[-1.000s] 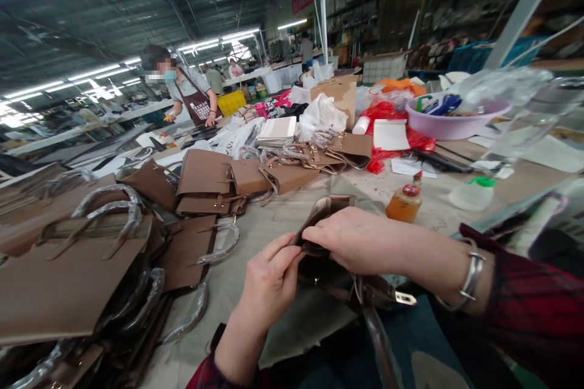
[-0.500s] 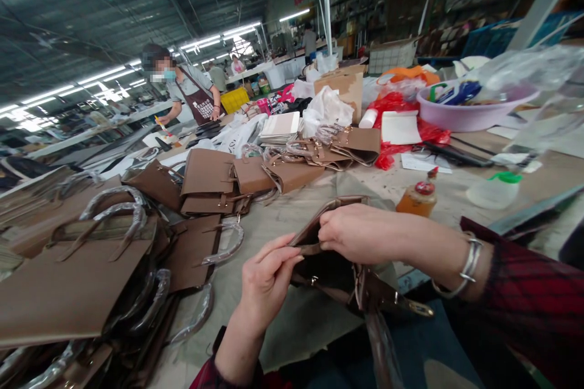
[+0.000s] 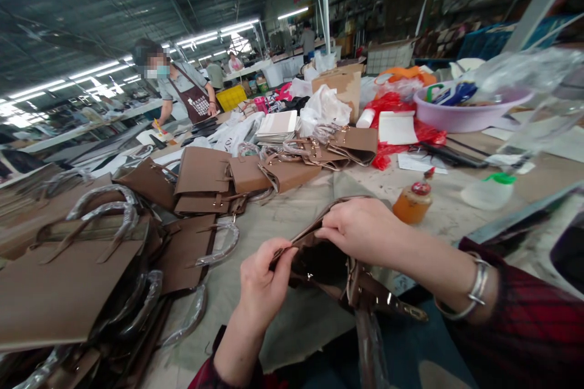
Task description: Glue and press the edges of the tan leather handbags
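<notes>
Between my hands a brown handbag stands with its mouth spread and its dark inside facing me. My left hand pinches the bag's rim at the left corner, thumb on the inner side. Further along the same far rim, my right hand has its fingers closed on the edge, the fingertips partly hidden. A plastic-wrapped handle hangs down from the bag's near side. To the right, a strap with a gold-coloured metal fitting sticks out.
Many brown bags with wrapped handles lie piled on the left and along the table's middle. A bottle of amber liquid, a green-capped container and a purple basin stand to the right. A masked co-worker stands across the table.
My right hand has shifted slightly along the rim, and its fingers sit flatter over the edge. The left hand still pinches the corner. The whole view has moved a little.
</notes>
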### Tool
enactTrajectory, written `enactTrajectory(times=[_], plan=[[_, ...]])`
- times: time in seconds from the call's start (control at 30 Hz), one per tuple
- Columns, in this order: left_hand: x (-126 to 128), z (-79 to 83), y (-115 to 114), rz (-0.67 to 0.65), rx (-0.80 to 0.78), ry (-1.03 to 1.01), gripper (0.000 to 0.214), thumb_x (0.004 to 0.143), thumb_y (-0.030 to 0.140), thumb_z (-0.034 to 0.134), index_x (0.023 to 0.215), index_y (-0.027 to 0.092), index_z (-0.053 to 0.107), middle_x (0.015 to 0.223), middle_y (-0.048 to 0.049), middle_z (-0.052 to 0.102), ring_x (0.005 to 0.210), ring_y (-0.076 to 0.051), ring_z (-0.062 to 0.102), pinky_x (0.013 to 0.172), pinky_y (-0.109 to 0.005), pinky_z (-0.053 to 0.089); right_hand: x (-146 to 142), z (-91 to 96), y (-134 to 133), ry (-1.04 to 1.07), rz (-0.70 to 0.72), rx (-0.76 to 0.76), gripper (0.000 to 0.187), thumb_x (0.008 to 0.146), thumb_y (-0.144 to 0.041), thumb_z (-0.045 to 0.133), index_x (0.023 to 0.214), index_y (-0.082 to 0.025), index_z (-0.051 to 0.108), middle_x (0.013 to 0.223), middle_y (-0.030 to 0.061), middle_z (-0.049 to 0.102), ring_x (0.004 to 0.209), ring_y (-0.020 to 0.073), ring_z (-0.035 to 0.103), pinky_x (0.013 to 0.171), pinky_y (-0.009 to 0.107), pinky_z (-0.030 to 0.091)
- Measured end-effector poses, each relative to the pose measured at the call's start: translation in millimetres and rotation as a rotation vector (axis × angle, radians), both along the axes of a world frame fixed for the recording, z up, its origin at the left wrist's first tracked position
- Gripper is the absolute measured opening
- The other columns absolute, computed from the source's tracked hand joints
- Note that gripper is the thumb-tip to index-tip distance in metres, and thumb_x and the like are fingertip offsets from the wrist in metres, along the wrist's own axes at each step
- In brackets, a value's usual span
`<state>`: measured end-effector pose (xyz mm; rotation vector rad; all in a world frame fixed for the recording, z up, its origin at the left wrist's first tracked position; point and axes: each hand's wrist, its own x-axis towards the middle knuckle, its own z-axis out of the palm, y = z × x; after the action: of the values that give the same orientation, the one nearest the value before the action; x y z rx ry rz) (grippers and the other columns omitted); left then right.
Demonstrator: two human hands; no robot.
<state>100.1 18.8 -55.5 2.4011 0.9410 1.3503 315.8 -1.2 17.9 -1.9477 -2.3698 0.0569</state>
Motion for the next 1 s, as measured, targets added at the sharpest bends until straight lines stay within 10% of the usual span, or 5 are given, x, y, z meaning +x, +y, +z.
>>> enactTrajectory(times=[0.2, 1.0], plan=[[1.2, 3.5, -1.1, 0.053, -0.121, 0.065, 0.042, 0.091, 0.019, 0.062, 0.131, 0.018, 0.050, 0.085, 0.0032, 0.070, 0.069, -0.008, 0.065, 0.067, -0.015, 0.051, -6.2, -4.6, 1.4, 0.028, -0.044, 0.037, 0.036, 0.095, -0.042, 0.045, 0.090, -0.024, 0.076, 0.095, 0.0060, 0.074, 0.092, 0.0282, 0.068, 0.071, 0.038, 0.048], [13.8, 15.6, 6.5, -0.003, -0.079, 0.201, 0.019, 0.096, 0.025, 0.054, 0.086, 0.019, 0.069, 0.069, 0.0013, 0.057, 0.063, -0.011, 0.056, 0.058, -0.022, 0.038, 32.2, -5.1, -2.8, 0.009, 0.047, 0.242, 0.030, 0.093, -0.040, 0.055, 0.075, -0.021, 0.070, 0.081, 0.0010, 0.068, 0.080, 0.0192, 0.060, 0.060, 0.031, 0.028]])
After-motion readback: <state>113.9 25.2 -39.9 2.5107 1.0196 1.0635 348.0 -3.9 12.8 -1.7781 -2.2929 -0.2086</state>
